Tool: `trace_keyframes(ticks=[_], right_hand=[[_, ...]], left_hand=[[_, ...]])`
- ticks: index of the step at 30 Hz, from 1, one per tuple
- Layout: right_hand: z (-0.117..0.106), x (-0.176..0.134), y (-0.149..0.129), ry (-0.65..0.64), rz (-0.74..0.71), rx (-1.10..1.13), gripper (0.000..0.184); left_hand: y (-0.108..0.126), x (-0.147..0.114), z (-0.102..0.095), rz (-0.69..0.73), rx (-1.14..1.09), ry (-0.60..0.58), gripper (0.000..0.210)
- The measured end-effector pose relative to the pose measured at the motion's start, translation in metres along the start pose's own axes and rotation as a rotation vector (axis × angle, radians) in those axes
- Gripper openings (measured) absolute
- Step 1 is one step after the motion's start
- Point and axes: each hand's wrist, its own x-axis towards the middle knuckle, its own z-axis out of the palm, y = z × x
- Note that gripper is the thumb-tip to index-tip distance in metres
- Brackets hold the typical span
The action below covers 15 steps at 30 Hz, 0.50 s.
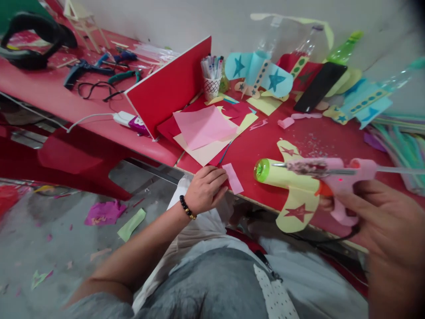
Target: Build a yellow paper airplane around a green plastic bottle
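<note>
My right hand grips a pink hot glue gun, its metal nozzle pointing left and a clear glue stick out of its back. Behind the gun lies a pale yellow paper-covered bottle plane with a green bottle end and red stars on its wings; the gun hides part of it. My left hand, with a beaded bracelet, rests at the table edge, fingers curled against a small pink paper piece. Larger pink paper and cream paper lie just beyond it.
Several paper-and-bottle planes stand along the wall, with a black phone leaning there. A red board stands upright beside a pen cup. Further left lie a dark glue gun and pliers. Paper scraps litter the floor.
</note>
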Motion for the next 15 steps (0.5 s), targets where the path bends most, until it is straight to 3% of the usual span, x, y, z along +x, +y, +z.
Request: trace_keyframes(ticks=[3,7,11,15], right_hand=[[-0.026,0.010,0.009,0.098,0.010,0.153,0.012],[-0.060,0.024,0.026,0.180,0.054,0.227,0.012],[-0.077,0.038,0.045,0.224,-0.020,0.019,0.022],[-0.086,0.053,0.060,0.259,-0.095,-0.166,0.016]], left_hand=[[-0.001,-0.001,-0.001,0.007,0.025,-0.031,0.042],[-0.003,-0.001,-0.001,0.039,0.065,-0.023,0.042],[-0.003,-0.001,0.000,0.068,0.086,0.013,0.037],[0.001,-0.001,0.000,0.100,0.088,0.047,0.030]])
